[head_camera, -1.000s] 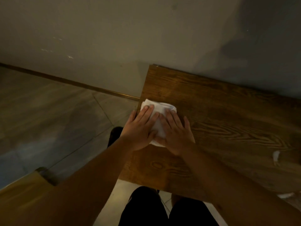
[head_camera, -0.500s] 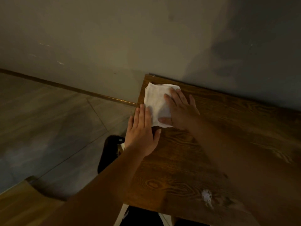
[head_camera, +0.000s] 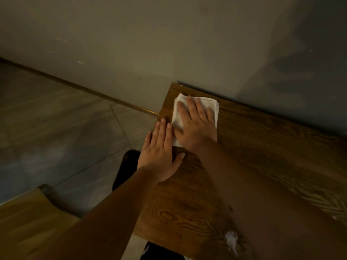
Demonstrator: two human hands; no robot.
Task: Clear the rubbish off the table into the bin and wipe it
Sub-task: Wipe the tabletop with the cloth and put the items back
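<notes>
Off to the left lie the grey floor tiles (head_camera: 56, 128), and a dark bin (head_camera: 127, 166) sits just beside the bench edge, under my left wrist. My left hand (head_camera: 159, 152) lies flat on the wooden bench (head_camera: 262, 156) at its left edge — fingers straight and close together, thumb out, gripping nothing. Touching it on the right, my right hand (head_camera: 195, 124) is spread, palm pressing the folded white cloth (head_camera: 178, 113) onto the far left corner by the wall (head_camera: 169, 44). A white scrap (head_camera: 231, 239) lies near the bench's front edge.
</notes>
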